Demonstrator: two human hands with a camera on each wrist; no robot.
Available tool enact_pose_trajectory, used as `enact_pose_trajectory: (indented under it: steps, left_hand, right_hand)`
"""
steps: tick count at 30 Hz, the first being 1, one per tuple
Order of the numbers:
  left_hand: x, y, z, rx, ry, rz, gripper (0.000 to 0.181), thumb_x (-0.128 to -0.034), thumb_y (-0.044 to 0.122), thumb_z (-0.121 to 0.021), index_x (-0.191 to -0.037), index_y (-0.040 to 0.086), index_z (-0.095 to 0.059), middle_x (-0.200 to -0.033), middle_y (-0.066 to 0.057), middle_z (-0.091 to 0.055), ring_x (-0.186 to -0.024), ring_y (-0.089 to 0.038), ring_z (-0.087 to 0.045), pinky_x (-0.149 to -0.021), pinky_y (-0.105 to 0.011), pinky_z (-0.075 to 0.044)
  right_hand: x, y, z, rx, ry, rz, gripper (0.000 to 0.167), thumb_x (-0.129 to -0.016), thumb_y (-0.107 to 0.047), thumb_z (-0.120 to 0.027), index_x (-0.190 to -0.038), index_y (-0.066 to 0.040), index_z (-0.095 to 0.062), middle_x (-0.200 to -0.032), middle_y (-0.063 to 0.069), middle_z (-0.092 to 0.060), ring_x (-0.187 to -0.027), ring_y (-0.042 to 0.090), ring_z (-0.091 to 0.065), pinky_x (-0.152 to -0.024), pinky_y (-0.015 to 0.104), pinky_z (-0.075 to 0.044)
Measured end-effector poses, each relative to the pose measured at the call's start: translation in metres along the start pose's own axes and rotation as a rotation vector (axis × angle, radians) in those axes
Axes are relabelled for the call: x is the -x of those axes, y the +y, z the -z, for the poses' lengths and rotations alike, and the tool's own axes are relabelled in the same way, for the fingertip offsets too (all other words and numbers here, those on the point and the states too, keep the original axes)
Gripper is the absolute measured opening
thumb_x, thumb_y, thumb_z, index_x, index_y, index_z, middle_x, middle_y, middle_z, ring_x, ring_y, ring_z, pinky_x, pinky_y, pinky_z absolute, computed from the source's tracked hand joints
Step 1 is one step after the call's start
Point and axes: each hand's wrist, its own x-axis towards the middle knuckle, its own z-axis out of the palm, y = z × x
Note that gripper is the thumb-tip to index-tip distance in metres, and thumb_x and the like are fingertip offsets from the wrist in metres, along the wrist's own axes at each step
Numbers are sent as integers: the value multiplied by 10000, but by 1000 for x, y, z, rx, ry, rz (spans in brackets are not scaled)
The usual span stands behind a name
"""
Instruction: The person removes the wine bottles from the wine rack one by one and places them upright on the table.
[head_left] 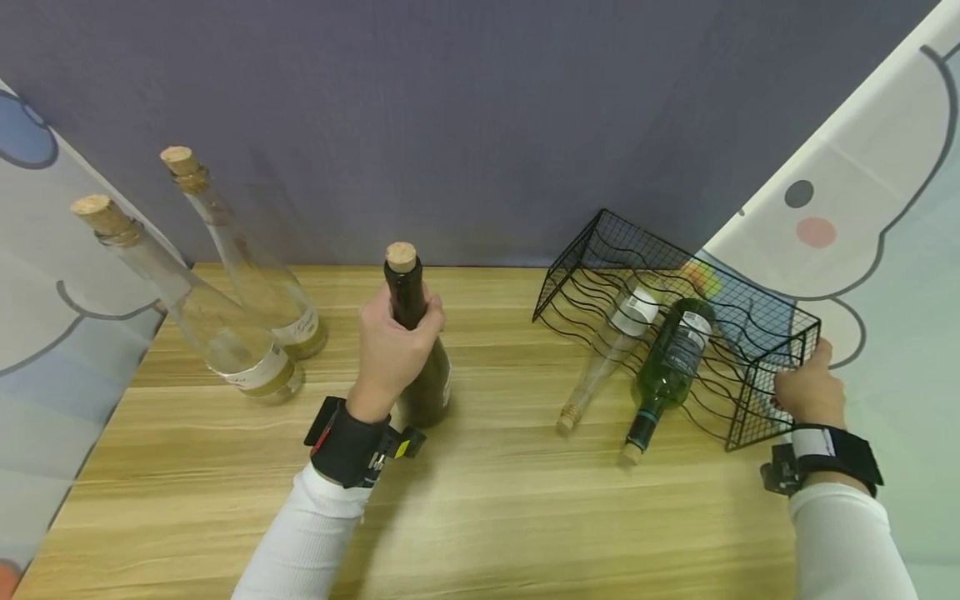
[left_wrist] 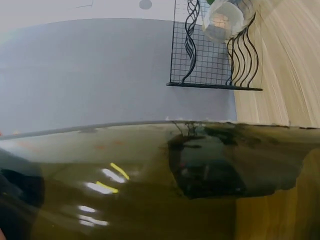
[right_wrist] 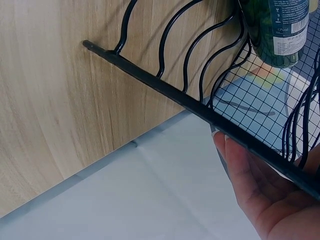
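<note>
My left hand (head_left: 397, 346) grips a dark corked wine bottle (head_left: 427, 387) around its neck, with the bottle roughly upright over the wooden table. In the left wrist view this bottle's brownish glass (left_wrist: 135, 195) fills the lower half. At the right, my right hand (head_left: 812, 387) holds the end of a black wire wine rack (head_left: 761, 408); the right wrist view has its fingers (right_wrist: 240, 165) against the end bar. Lying in the rack are a clear corked bottle (head_left: 600, 358) and a green bottle (head_left: 663, 375), necks toward me.
Two tall clear bottles with corks, one nearer (head_left: 247, 358) and one farther back (head_left: 273, 292), stand on the left of the wooden table (head_left: 525, 517). A grey-blue panel (head_left: 450, 125) rises behind the table. Printed cloth (head_left: 900, 250) hangs at the sides.
</note>
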Motion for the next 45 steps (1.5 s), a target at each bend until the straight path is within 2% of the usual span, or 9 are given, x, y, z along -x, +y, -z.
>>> enact_pose_trajectory:
  steps: [7,10,18,25,31,38,45]
  left_hand:
    - [0,-1,0,-15,0,21,58,-791,-72,-611,-796,-50,-558,-661,-161,-616,-584,-67,-550,-622,-240,-475]
    - [0,0,0,-14,0,35,58,-785,-76,-610,-793,-50,-559,-666,-158,-611,-588,-78,-549,-628,-249,-475]
    - [1,0,2,3,4,50,49,-781,-80,-599,-802,-74,-554,-677,-162,-597,-602,-86,-542,-641,-246,-470]
    - [1,0,4,23,12,67,52,-779,-85,-597,-803,-71,-554,-683,-101,-586,-598,-79,-541,-637,-239,-466]
    - [0,0,7,26,16,69,44,-779,-88,-590,-807,-85,-555,-689,-107,-589,-596,-74,-546,-643,-238,-475]
    - [-1,0,11,12,37,81,54,-771,-86,-597,-816,-71,-572,-705,56,-577,-609,-68,-541,-649,-223,-470]
    - [-2,0,15,11,49,73,55,-766,-98,-590,-812,-80,-564,-691,133,-579,-578,-40,-560,-625,-214,-481]
  right_hand:
    - [0,2,-1,7,5,4,795,-957,-120,-330,-1498,0,240,-1215,553,-381,-997,609,-487,-695,552,-453]
    - [1,1,-1,7,8,10,801,-951,-119,-336,-1498,4,236,-1233,563,-360,-1044,634,-464,-728,573,-451]
    - [-2,3,-1,7,1,3,805,-951,-124,-334,-1495,-5,247,-1229,565,-362,-1040,630,-473,-713,557,-456]
    - [-4,4,-1,6,-4,5,810,-944,-118,-331,-1495,-13,254,-1229,562,-363,-1067,641,-458,-731,570,-453]
    - [-3,2,-1,3,-1,-1,814,-947,-125,-344,-1498,-13,245,-1267,561,-337,-1119,654,-421,-790,607,-447]
    - [-3,2,-1,-7,7,-7,811,-943,-116,-333,-1499,-12,248,-1270,565,-329,-1110,655,-430,-752,596,-454]
    - [-1,0,-1,-11,8,-5,805,-955,-122,-339,-1501,-5,240,-1313,564,-281,-1154,666,-389,-811,627,-441]
